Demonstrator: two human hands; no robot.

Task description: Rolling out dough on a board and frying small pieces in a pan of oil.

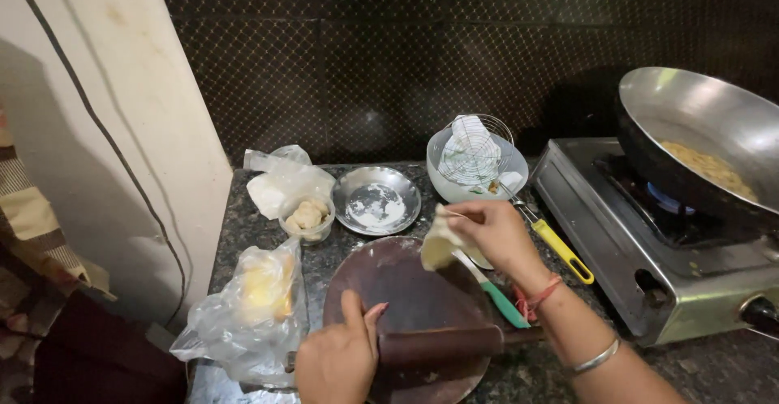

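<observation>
My right hand holds a thin, pale rolled-out piece of dough, lifted above the far edge of a round dark wooden rolling board. My left hand grips the left end of a dark wooden rolling pin lying across the near part of the board. A red thread and a metal bangle are on my right wrist.
A steel plate of flour, a small container of dough balls, plastic bags, a white bowl with a wire skimmer, a green-handled utensil and a yellow-handled one. A gas stove at right carries a wok with oil.
</observation>
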